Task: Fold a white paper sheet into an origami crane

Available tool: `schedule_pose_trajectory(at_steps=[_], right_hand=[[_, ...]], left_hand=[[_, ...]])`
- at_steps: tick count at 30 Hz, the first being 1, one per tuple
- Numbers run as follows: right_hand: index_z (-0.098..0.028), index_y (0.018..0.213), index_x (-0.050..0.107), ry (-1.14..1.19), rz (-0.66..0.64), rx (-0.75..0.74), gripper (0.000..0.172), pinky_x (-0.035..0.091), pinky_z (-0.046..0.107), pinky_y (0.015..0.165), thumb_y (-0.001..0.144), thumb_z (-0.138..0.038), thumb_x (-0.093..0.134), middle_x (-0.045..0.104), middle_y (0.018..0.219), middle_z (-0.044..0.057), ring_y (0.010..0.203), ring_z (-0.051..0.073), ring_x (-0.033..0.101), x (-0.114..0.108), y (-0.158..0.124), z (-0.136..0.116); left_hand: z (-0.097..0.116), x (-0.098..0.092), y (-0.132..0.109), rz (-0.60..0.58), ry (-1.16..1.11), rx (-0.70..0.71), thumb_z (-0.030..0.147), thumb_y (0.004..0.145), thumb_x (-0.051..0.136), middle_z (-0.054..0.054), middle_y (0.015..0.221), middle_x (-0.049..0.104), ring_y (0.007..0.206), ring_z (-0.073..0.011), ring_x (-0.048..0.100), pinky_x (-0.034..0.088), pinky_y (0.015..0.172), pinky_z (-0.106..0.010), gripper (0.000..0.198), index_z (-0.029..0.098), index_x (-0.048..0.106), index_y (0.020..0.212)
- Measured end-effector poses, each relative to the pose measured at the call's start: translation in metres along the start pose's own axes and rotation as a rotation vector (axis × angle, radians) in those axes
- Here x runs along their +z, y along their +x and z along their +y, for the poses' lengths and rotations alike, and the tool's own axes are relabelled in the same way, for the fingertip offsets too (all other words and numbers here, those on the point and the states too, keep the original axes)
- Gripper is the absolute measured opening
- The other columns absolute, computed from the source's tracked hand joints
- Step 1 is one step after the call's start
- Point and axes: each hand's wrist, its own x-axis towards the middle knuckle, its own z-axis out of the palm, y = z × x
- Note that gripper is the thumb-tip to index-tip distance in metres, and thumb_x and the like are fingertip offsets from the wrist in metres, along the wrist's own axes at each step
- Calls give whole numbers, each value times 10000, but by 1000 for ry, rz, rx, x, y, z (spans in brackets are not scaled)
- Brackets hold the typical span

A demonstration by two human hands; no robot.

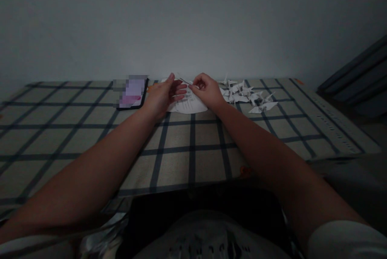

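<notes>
My right hand (207, 89) pinches a small, thin piece of folded paper (185, 81), which points up and to the left. Just left of it, my left hand (167, 94) is open, its palm turned toward the paper and its fingers apart. Whether the left fingertips touch the paper cannot be made out. Beneath both hands lies a white printed sheet (190, 105) on the checked tablecloth (178, 142). A pile of folded white paper cranes (238, 92) sits right of my right hand.
A phone (133, 92) with a lit screen lies left of my left hand. Behind the table stands a plain wall (193, 21). The table's near edge is close to my body, and a dark slatted object (359, 77) is at the far right.
</notes>
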Motion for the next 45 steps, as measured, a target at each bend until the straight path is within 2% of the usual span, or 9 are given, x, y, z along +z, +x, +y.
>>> schedule_pose_trajectory(at_steps=[6, 10, 12, 17, 23, 27, 31, 39, 45], right_hand=[[-187, 883, 611, 13, -167, -41, 231, 415, 286, 708, 813, -320, 787, 574, 798, -20, 724, 131, 487, 3, -1, 2], [-176, 957, 670, 35, -233, -62, 361, 441, 291, 729, 756, -410, 857, 622, 851, 3, 765, 144, 519, 6, -3, 1], [-173, 968, 681, 32, -242, -77, 325, 455, 297, 753, 821, -438, 799, 646, 886, 22, 798, 153, 543, 5, -3, 0], [-189, 1090, 668, 48, -189, -56, 204, 474, 297, 750, 983, -327, 562, 611, 855, 15, 776, 153, 550, 2, -3, 7], [-244, 1356, 610, 126, -213, 1, 404, 516, 278, 771, 952, -251, 587, 646, 961, 12, 778, 135, 586, 5, -4, 10], [-207, 1200, 716, 143, -273, 10, 295, 543, 305, 860, 920, -271, 649, 709, 1130, 66, 915, 159, 650, 7, -4, 6], [-198, 1068, 757, 104, -250, -16, 193, 533, 348, 961, 891, -243, 696, 725, 1139, 81, 1043, 192, 660, 3, -2, 2], [-199, 988, 769, 57, -245, -33, 151, 530, 346, 937, 845, -170, 731, 696, 1043, 63, 993, 187, 644, 0, 0, 2], [-208, 1005, 796, 24, -256, -1, 161, 527, 348, 903, 852, -219, 749, 670, 946, 41, 907, 176, 630, -1, 1, 4]], left_hand=[[-4, -1, -3, -54, 12, 56, 409, 794, 835, -76, 987, 762, 958, -189, 725, 600, 854, -302, 305, 166, 729, 944], [-3, -1, -3, -48, 33, 65, 329, 781, 810, -62, 946, 753, 924, -192, 716, 582, 839, -306, 262, 168, 743, 976], [-3, -2, -2, -31, 44, 76, 288, 783, 781, -56, 944, 754, 898, -179, 711, 575, 833, -303, 250, 174, 748, 1003], [-5, -4, 4, -17, 48, 69, 237, 782, 709, -52, 928, 763, 800, -153, 686, 569, 761, -270, 241, 173, 766, 1007], [-3, -2, 2, 57, 32, 51, 209, 783, 685, -47, 1027, 768, 916, -161, 696, 584, 806, -272, 259, 187, 766, 1028], [-4, -3, -2, 34, 83, 61, 252, 798, 700, -58, 1135, 762, 1009, -183, 700, 588, 852, -293, 278, 206, 776, 1061], [-4, -2, -3, 23, 92, 49, 292, 802, 729, -80, 1124, 756, 988, -192, 706, 591, 849, -308, 320, 201, 771, 1106], [-7, -5, -1, 33, 110, 76, 263, 737, 786, -81, 1079, 749, 964, -192, 708, 589, 849, -314, 442, 194, 749, 1171], [-7, -5, 2, 64, 100, 80, 231, 710, 779, -69, 1022, 741, 922, -181, 711, 596, 848, -315, 428, 191, 753, 1135]])
